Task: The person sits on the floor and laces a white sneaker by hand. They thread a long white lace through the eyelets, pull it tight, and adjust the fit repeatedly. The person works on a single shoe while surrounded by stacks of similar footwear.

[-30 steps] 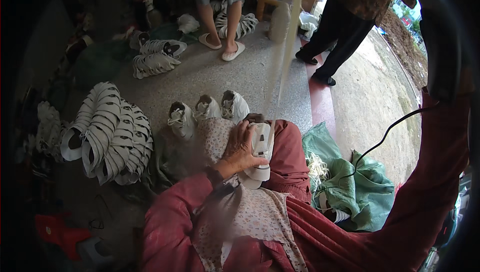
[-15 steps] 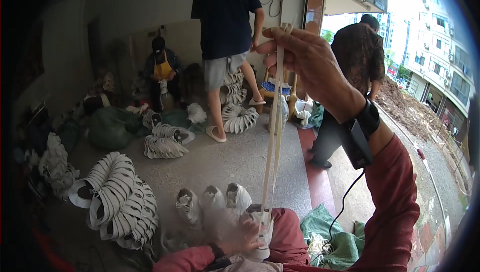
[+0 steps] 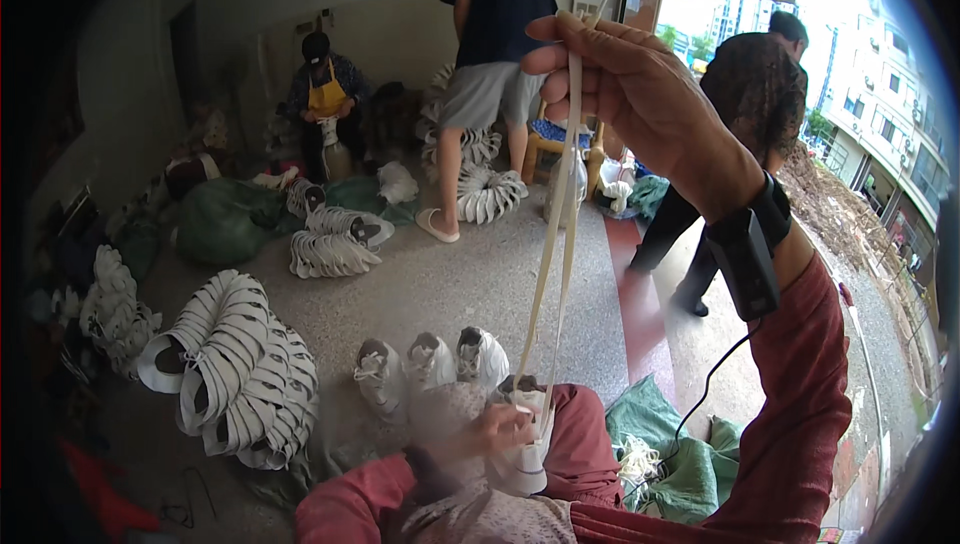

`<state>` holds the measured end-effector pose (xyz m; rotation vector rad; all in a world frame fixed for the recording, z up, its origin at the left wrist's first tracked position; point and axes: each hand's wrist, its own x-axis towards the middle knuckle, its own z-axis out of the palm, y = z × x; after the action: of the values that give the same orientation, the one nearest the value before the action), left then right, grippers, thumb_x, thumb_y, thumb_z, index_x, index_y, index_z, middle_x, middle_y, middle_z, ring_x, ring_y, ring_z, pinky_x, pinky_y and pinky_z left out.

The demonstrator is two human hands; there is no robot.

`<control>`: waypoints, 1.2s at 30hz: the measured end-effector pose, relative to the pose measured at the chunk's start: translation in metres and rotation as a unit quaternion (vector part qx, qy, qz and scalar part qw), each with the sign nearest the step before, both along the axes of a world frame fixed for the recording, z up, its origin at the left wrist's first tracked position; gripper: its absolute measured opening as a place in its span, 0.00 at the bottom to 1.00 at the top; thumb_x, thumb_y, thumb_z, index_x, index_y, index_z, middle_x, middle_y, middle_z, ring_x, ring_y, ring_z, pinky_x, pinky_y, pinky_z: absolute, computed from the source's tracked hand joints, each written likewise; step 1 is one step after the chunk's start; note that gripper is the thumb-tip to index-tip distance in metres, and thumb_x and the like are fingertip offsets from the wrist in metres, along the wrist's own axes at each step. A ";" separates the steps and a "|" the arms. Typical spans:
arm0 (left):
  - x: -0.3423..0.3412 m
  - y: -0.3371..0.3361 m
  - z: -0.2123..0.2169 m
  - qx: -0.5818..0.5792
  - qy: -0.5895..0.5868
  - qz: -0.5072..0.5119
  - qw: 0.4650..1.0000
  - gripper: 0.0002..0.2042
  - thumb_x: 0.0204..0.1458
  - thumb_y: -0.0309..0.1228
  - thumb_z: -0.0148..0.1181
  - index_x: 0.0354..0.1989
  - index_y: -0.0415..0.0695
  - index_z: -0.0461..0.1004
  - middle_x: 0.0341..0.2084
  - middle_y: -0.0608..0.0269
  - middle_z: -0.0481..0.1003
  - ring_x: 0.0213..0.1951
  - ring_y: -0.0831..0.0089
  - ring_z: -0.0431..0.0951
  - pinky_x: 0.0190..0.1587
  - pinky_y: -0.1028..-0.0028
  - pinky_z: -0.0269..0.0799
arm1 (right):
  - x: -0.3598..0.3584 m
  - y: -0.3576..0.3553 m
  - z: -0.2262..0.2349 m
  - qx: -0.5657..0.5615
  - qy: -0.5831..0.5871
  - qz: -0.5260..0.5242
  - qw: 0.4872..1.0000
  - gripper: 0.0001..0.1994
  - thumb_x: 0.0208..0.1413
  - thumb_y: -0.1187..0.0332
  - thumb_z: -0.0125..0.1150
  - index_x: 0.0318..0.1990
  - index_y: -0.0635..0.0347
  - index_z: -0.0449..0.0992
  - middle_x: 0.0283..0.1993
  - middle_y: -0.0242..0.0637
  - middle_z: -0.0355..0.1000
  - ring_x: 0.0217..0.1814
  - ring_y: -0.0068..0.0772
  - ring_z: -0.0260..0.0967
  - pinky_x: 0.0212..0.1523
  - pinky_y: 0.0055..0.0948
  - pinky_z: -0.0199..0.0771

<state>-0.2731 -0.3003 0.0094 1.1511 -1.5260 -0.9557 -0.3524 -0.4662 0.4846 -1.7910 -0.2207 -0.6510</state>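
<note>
My right hand is raised high at the right, fingers pinched on the upper ends of a long cream shoelace. Both strands run taut down to a white shoe on my lap. At the shoe's lacing is my left hand, fingers curled closed beside the strands; haze on the picture hides what they pinch. Just beyond my knees stand three pale laced shoes, the nearest to the lap being a white shoe. A black device with a cable is strapped on my right wrist.
Bundled white shoe uppers lie at the left, with more farther back. A green sack with white laces lies by my right knee. One person bends at the back, another is at the right, and a third sits.
My right hand is slightly higher and farther right, drawing the lace up. My left hand has risen slightly at the shoe. The person at the back bends lower; the one at right has moved right.
</note>
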 end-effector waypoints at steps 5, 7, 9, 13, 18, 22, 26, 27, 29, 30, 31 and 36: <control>0.023 -0.015 0.177 -0.084 0.015 0.040 0.996 0.25 0.62 0.40 0.59 0.64 0.41 0.65 0.56 0.59 0.71 0.60 0.68 0.69 0.64 0.66 0.63 | -0.018 -0.004 -0.013 -0.022 0.013 -0.020 0.999 0.20 0.72 0.60 0.47 0.58 0.69 0.70 0.46 0.44 0.80 0.45 0.32 0.80 0.51 0.30 0.79; 0.028 -0.025 0.247 -0.194 0.050 0.098 0.975 0.28 0.62 0.43 0.59 0.66 0.41 0.64 0.59 0.56 0.70 0.62 0.67 0.68 0.66 0.65 0.62 | -0.021 0.002 -0.011 -0.034 0.000 -0.028 0.999 0.20 0.71 0.59 0.49 0.58 0.70 0.69 0.47 0.45 0.79 0.45 0.32 0.80 0.53 0.30 0.78; 0.026 -0.037 0.304 -0.264 0.094 0.114 0.953 0.29 0.63 0.45 0.57 0.66 0.39 0.63 0.61 0.52 0.69 0.63 0.65 0.69 0.67 0.63 0.61 | -0.025 0.011 -0.012 -0.034 -0.033 -0.062 0.997 0.18 0.70 0.60 0.52 0.53 0.69 0.72 0.44 0.45 0.80 0.42 0.33 0.80 0.48 0.30 0.80; 0.019 -0.052 0.368 -0.288 0.113 0.073 0.948 0.27 0.66 0.44 0.53 0.63 0.34 0.65 0.54 0.49 0.75 0.56 0.63 0.76 0.65 0.61 0.65 | -0.033 0.013 -0.016 -0.072 -0.038 -0.087 0.993 0.16 0.68 0.59 0.55 0.48 0.67 0.75 0.42 0.44 0.80 0.38 0.30 0.80 0.39 0.25 0.80; 0.000 -0.060 0.379 -0.262 0.173 0.043 0.948 0.21 0.66 0.42 0.53 0.55 0.34 0.73 0.42 0.52 0.81 0.40 0.68 0.83 0.47 0.68 0.78 | -0.040 0.007 -0.027 -0.076 -0.056 -0.127 0.987 0.17 0.69 0.58 0.54 0.47 0.67 0.75 0.37 0.41 0.80 0.34 0.22 0.77 0.31 0.21 0.77; -0.005 -0.060 0.391 -0.248 0.156 0.086 0.952 0.19 0.66 0.40 0.55 0.52 0.34 0.76 0.36 0.55 0.82 0.29 0.76 0.81 0.29 0.77 0.78 | -0.049 -0.002 -0.029 -0.072 -0.007 -0.103 0.992 0.19 0.70 0.57 0.52 0.47 0.68 0.76 0.34 0.37 0.79 0.34 0.20 0.76 0.35 0.23 0.78; -0.012 -0.062 0.402 -0.290 0.187 0.094 0.934 0.17 0.66 0.38 0.54 0.50 0.35 0.76 0.30 0.57 0.82 0.23 0.80 0.77 0.21 0.80 0.72 | -0.049 -0.009 -0.025 -0.073 -0.041 -0.093 0.992 0.22 0.71 0.55 0.48 0.49 0.71 0.76 0.35 0.37 0.78 0.39 0.24 0.78 0.44 0.27 0.80; -0.014 -0.062 0.404 -0.295 0.191 0.101 0.931 0.17 0.66 0.38 0.53 0.49 0.35 0.76 0.30 0.57 0.82 0.23 0.80 0.77 0.20 0.80 0.71 | -0.046 -0.009 -0.025 -0.057 -0.054 -0.081 0.994 0.23 0.71 0.55 0.47 0.49 0.71 0.75 0.35 0.37 0.78 0.40 0.24 0.79 0.45 0.27 0.80; -0.013 -0.064 0.404 -0.301 0.199 0.107 0.927 0.16 0.66 0.37 0.53 0.49 0.35 0.76 0.29 0.58 0.81 0.22 0.80 0.77 0.19 0.81 0.69 | -0.044 -0.011 -0.024 -0.044 -0.068 -0.064 0.995 0.23 0.71 0.55 0.47 0.50 0.71 0.75 0.37 0.39 0.79 0.42 0.26 0.79 0.48 0.28 0.80; -0.010 -0.063 0.405 -0.304 0.198 0.109 0.926 0.16 0.66 0.37 0.52 0.49 0.35 0.76 0.29 0.58 0.81 0.22 0.80 0.76 0.19 0.82 0.68 | -0.043 -0.012 -0.021 -0.047 -0.071 -0.054 0.995 0.23 0.71 0.55 0.47 0.51 0.71 0.75 0.37 0.39 0.79 0.42 0.26 0.79 0.48 0.28 0.79; -0.008 -0.062 0.407 -0.307 0.198 0.110 0.924 0.16 0.66 0.37 0.52 0.49 0.35 0.76 0.29 0.59 0.81 0.22 0.80 0.76 0.18 0.82 0.66 | -0.042 -0.012 -0.019 -0.050 -0.075 -0.044 0.995 0.23 0.71 0.55 0.47 0.51 0.71 0.75 0.38 0.40 0.79 0.42 0.27 0.80 0.49 0.28 0.79; -0.016 -0.064 0.416 -0.347 0.249 0.149 0.892 0.14 0.65 0.37 0.55 0.47 0.37 0.78 0.23 0.64 0.77 0.18 0.85 0.66 0.17 0.85 0.53 | -0.041 -0.005 -0.013 -0.045 -0.099 -0.068 0.992 0.20 0.70 0.57 0.52 0.53 0.69 0.76 0.41 0.41 0.80 0.42 0.28 0.80 0.49 0.27 0.78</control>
<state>-0.2895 -0.3646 0.4258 0.5351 -1.0780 -0.3811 -0.3937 -0.4714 0.4718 -1.8388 -0.2664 -0.9301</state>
